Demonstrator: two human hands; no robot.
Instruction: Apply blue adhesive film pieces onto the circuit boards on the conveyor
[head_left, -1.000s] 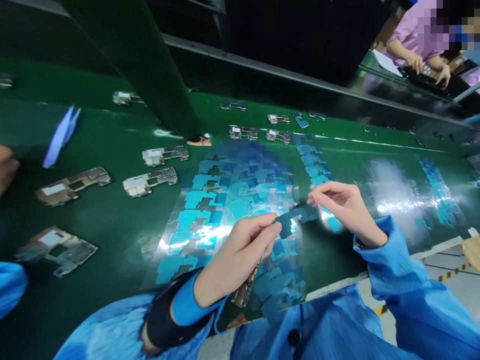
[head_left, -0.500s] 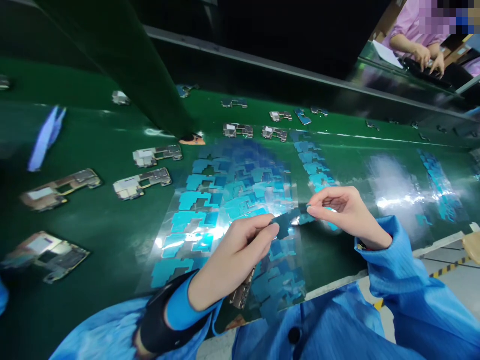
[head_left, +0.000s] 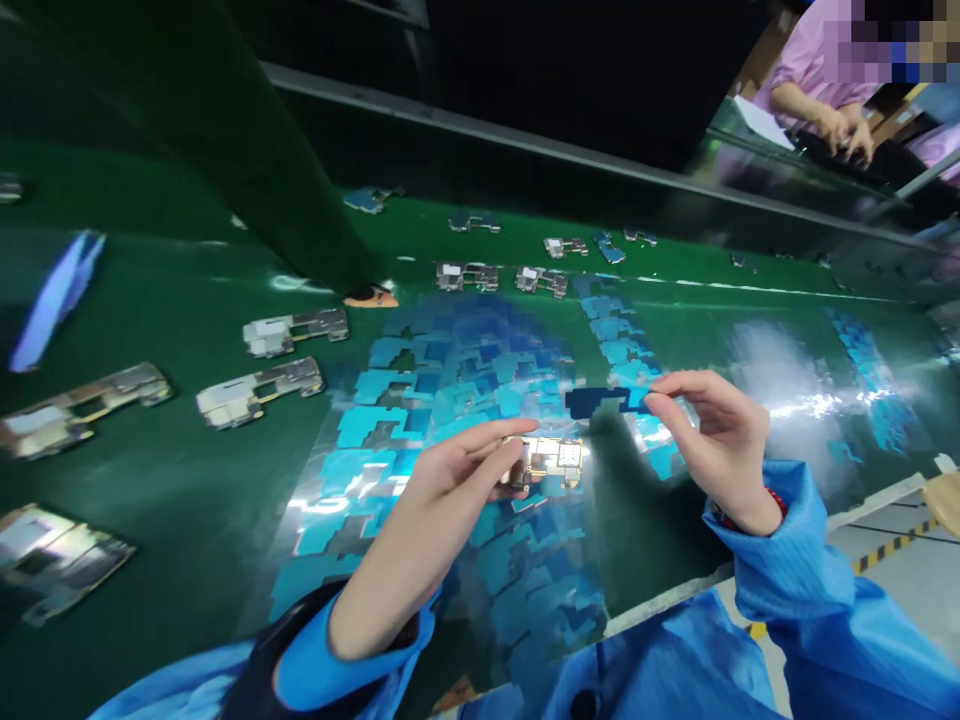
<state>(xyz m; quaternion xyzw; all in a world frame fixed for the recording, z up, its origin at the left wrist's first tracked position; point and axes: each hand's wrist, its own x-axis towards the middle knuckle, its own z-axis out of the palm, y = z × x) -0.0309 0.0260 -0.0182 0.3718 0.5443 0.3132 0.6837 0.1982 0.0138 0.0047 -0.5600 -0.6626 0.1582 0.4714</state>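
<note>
My left hand point(head_left: 450, 500) is closed around one end of a circuit board point(head_left: 556, 460), whose component side faces up. To its right, my right hand point(head_left: 712, 435) pinches the end of a thin dark blue cut film piece point(head_left: 598, 402) between thumb and forefinger. The film hangs in the air just above and beyond the board, apart from it. Under both hands lie clear sheets bearing rows of blue cut film pieces point(head_left: 375, 428). A narrower strip of blue film pieces point(head_left: 622, 335) runs beneath the right hand's film.
Several circuit boards point(head_left: 261, 390) lie on the green mat point(head_left: 187, 500) to the left, with others point(head_left: 466, 276) along the back. A dark post point(head_left: 300, 220) rises at the back left. Another film strip point(head_left: 870, 370) lies right. A co-worker's hands point(head_left: 844, 130) show at the upper right.
The blue film piece, earlier stretched between both hands, is now only in my right hand, which has moved a little right. My left hand now shows the circuit board turned up at its fingertips.
</note>
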